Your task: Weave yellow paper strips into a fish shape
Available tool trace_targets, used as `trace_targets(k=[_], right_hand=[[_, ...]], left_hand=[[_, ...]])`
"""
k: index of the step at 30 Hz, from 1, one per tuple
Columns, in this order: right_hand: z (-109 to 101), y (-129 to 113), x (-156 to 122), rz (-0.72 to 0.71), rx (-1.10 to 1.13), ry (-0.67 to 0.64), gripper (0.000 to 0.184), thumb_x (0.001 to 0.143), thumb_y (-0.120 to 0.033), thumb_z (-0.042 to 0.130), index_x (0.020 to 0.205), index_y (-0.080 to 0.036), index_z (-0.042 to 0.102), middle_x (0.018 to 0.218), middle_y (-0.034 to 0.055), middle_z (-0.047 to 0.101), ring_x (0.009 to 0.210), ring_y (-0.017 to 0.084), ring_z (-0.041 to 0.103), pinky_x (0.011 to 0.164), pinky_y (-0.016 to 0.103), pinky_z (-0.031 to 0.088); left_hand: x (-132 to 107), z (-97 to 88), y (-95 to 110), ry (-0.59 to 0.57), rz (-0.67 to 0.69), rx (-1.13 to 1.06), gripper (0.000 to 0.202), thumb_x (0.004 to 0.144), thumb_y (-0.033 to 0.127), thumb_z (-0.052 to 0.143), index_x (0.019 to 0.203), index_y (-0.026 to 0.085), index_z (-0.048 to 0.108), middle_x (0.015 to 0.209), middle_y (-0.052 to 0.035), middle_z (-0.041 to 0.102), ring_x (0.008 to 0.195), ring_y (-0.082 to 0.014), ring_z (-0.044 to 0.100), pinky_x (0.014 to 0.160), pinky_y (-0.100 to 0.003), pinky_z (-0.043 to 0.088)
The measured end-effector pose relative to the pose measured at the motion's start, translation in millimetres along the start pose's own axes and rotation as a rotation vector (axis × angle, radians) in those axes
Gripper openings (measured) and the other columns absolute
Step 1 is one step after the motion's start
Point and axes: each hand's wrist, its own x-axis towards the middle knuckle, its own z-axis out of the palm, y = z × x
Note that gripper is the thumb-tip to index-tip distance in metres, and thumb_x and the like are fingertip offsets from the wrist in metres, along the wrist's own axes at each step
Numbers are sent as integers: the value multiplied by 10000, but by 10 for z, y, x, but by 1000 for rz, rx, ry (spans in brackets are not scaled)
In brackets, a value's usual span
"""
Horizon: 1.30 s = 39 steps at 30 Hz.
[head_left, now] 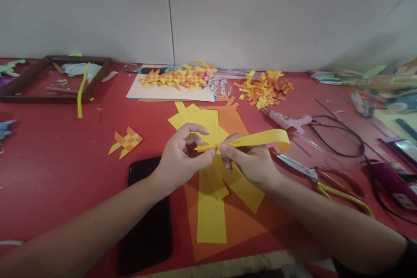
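A yellow paper strip [254,139] is stretched between my two hands above the pile of paper. My left hand [182,150] pinches its left end between thumb and fingers. Close beside it, my right hand [247,158] grips the strip with the thumb on top, and the strip's free end curls over to the right. Below lie more yellow paper strips [211,221] on orange paper sheets [241,226]. A woven orange and yellow paper fish [126,142] rests on the red table left of my hands.
A black phone [150,230] lies under my left forearm. Scissors [312,173] and a pink glue gun [289,122] with its cord are at right. Behind are woven paper fish [179,77] on a pad, paper scraps [265,89] and a brown frame [48,95].
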Motion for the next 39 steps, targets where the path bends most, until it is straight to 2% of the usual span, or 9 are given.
trace_targets(k=[2, 7, 9, 12, 15, 20, 32, 39], right_hand=[[-59, 15, 39, 1, 24, 55, 261, 784, -379, 760, 675, -172, 646, 507, -29, 588, 419, 91, 527, 416, 225, 443], [-208, 18, 130, -48, 85, 190, 304, 768, -371, 777, 589, -175, 628, 489, -19, 574, 422, 85, 501, 409, 222, 410], [-193, -6, 109, -68, 34, 171, 288, 771, -369, 774, 609, -177, 632, 494, -19, 581, 426, 89, 514, 419, 225, 421], [-95, -43, 29, -43, -103, 47, 274, 770, -364, 771, 634, -170, 634, 501, -14, 597, 424, 100, 542, 441, 240, 455], [-8, -41, -27, -27, -139, -55, 283, 788, -399, 740, 668, -170, 627, 516, -17, 599, 429, 104, 558, 446, 244, 469], [-23, 20, -7, 1, -112, -91, 272, 826, -380, 698, 668, -175, 615, 541, -15, 609, 467, 102, 576, 478, 239, 497], [-38, -19, 27, 22, -52, -59, 298, 791, -359, 731, 591, -169, 617, 492, -15, 588, 425, 97, 541, 431, 239, 478], [-51, 11, 30, 86, -7, -42, 284, 775, -392, 750, 654, -162, 635, 509, -21, 593, 433, 95, 540, 418, 230, 458]], left_hand=[[32, -32, -3, 59, -14, -28, 285, 733, 127, 744, 937, 200, 558, 634, 86, 551, 567, -45, 537, 575, -143, 455], [100, -116, -41, 225, -3, -138, 280, 743, 173, 749, 948, 208, 563, 636, 81, 591, 652, -79, 625, 711, -212, 539], [93, -107, -42, 197, 3, -123, 340, 737, 194, 771, 1007, 218, 566, 761, 53, 646, 763, -97, 652, 745, -226, 550], [47, -63, -39, 31, 20, -30, 471, 706, 179, 809, 1102, 222, 558, 941, 0, 695, 911, -127, 670, 790, -231, 543], [-2, -35, -46, -55, 47, 71, 387, 759, 202, 778, 1090, 200, 577, 822, 2, 696, 840, -130, 690, 770, -230, 535], [-18, -56, -46, -22, 79, 126, 256, 804, 222, 734, 1017, 182, 599, 758, 5, 693, 753, -123, 685, 732, -227, 525], [-4, -58, -55, 29, 1, 90, 300, 771, 237, 770, 1010, 190, 595, 770, 9, 698, 731, -115, 676, 702, -216, 515], [-5, -69, -51, 79, 5, 130, 337, 752, 280, 792, 1011, 187, 597, 785, -1, 708, 754, -135, 694, 705, -232, 527]])
